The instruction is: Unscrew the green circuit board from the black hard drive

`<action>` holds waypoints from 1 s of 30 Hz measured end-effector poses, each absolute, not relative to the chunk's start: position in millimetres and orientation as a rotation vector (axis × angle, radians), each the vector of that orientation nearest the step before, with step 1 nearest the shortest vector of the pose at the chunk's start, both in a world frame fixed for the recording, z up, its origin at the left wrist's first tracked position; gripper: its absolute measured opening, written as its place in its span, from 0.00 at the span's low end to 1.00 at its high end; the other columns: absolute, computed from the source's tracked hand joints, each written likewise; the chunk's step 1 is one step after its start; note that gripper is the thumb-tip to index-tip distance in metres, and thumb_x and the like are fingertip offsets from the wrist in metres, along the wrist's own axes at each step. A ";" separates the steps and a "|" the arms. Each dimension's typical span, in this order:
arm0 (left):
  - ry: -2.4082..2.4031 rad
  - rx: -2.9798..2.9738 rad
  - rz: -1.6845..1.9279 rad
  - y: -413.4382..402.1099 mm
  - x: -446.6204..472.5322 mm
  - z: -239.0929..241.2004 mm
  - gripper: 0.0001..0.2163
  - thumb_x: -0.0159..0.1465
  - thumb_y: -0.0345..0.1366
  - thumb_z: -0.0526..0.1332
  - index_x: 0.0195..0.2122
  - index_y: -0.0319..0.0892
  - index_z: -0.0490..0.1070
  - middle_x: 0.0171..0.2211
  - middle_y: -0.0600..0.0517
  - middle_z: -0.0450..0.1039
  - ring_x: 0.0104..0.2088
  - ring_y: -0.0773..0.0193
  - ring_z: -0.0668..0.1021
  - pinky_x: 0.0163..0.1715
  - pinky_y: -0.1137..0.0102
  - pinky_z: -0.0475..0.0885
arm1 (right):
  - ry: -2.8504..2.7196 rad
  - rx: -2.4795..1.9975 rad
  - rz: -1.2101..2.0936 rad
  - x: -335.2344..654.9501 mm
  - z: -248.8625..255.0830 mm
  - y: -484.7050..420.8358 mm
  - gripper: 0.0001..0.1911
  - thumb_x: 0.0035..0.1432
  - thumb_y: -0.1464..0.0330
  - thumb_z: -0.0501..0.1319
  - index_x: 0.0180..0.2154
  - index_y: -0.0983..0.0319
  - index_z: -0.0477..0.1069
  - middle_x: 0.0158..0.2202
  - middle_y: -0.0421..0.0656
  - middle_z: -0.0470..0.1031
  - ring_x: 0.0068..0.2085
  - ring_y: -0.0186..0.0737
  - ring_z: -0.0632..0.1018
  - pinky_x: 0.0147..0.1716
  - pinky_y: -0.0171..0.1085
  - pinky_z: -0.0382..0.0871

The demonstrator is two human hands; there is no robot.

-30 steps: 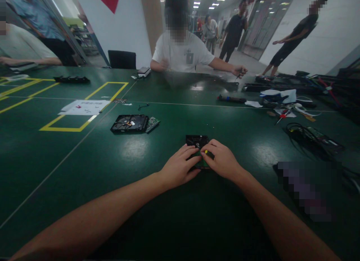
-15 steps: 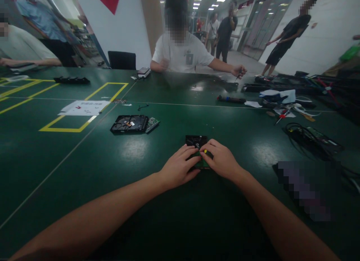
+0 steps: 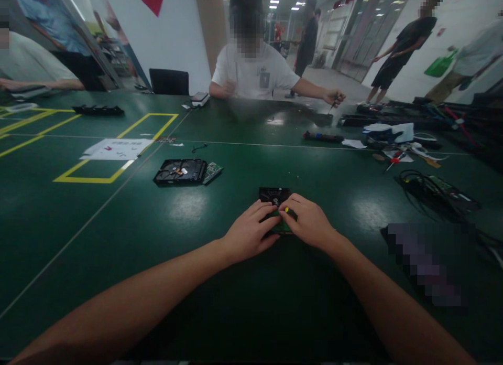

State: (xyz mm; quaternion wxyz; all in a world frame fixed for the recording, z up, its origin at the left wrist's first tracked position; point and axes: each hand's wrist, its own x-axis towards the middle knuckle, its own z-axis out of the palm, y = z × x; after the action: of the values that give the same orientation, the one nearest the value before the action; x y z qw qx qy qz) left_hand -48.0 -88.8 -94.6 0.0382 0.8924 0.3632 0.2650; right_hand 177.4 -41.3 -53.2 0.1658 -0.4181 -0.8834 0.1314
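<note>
A black hard drive (image 3: 271, 193) with a green circuit board on its near part lies on the table in front of me. My left hand (image 3: 251, 229) grips it from the left, fingers over its top and thumb along the near edge. Over the drive's right side, my right hand (image 3: 308, 221) pinches a small tool with a yellow end (image 3: 286, 210); the rest of the tool is hidden by the fingers. Where its tip touches the drive cannot be made out.
Left of the drive lie a bigger black drive casing (image 3: 181, 172) and a loose circuit board (image 3: 213, 172). A red screwdriver (image 3: 394, 160), cables (image 3: 418, 189) and paper scraps are on the right. Across the green table (image 3: 118, 234) sits a person (image 3: 251, 71) holding a tool.
Both my hands stay at the drive in nearly the same pose. The view has shifted slightly. In the background, people have moved, and one with a green bag has come into view at right.
</note>
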 end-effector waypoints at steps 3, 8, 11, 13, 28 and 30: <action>1.114 2.745 0.809 -88.6 -48.6 -94.2 0.20 0.71 0.38 0.64 0.63 0.41 0.70 0.65 0.38 0.70 0.68 0.45 0.70 0.70 0.43 0.64 | -2.511 -1.191 0.379 178.0 -55.0 -40.0 0.09 0.72 0.67 0.58 0.44 0.59 0.77 0.48 0.46 0.78 0.45 0.43 0.80 0.45 0.42 0.72; 1.124 2.750 0.814 -89.8 -48.6 -93.2 0.18 0.71 0.38 0.64 0.60 0.40 0.72 0.64 0.38 0.71 0.67 0.45 0.72 0.70 0.44 0.64 | -2.494 -1.209 0.356 180.7 -55.7 -38.9 0.09 0.72 0.66 0.58 0.45 0.59 0.77 0.47 0.47 0.77 0.45 0.43 0.80 0.46 0.42 0.72; 1.118 2.755 0.818 -90.2 -48.6 -93.0 0.18 0.71 0.38 0.65 0.60 0.39 0.72 0.63 0.37 0.71 0.68 0.45 0.71 0.71 0.44 0.64 | -2.491 -1.227 0.354 181.3 -54.0 -39.2 0.09 0.72 0.66 0.58 0.45 0.59 0.77 0.47 0.47 0.77 0.44 0.43 0.80 0.46 0.42 0.72; 1.119 2.759 0.815 -90.1 -48.6 -93.1 0.18 0.71 0.39 0.64 0.60 0.39 0.72 0.64 0.37 0.71 0.68 0.45 0.71 0.71 0.44 0.64 | -2.492 -1.226 0.351 181.0 -52.9 -39.4 0.09 0.72 0.66 0.58 0.45 0.59 0.77 0.47 0.47 0.77 0.44 0.43 0.80 0.46 0.42 0.71; 1.122 2.746 0.816 -89.0 -47.7 -94.8 0.19 0.71 0.39 0.63 0.62 0.41 0.71 0.64 0.38 0.70 0.68 0.45 0.71 0.70 0.43 0.64 | -2.495 -1.229 0.328 177.2 -56.7 -38.2 0.08 0.72 0.66 0.59 0.45 0.59 0.77 0.47 0.46 0.78 0.45 0.44 0.81 0.46 0.41 0.72; 1.119 2.742 0.819 -89.0 -47.5 -94.6 0.19 0.71 0.39 0.63 0.62 0.41 0.70 0.64 0.39 0.70 0.68 0.45 0.71 0.70 0.43 0.64 | -2.485 -1.228 0.326 178.1 -57.5 -38.1 0.08 0.72 0.66 0.59 0.45 0.59 0.77 0.47 0.46 0.78 0.45 0.43 0.81 0.46 0.41 0.72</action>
State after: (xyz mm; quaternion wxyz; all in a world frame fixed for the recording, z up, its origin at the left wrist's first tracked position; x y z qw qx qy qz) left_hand -47.5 -89.0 -94.6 0.0344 0.8918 0.3640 0.2664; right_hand 178.1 -38.1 -57.5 0.1745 -0.4333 -0.8767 0.1151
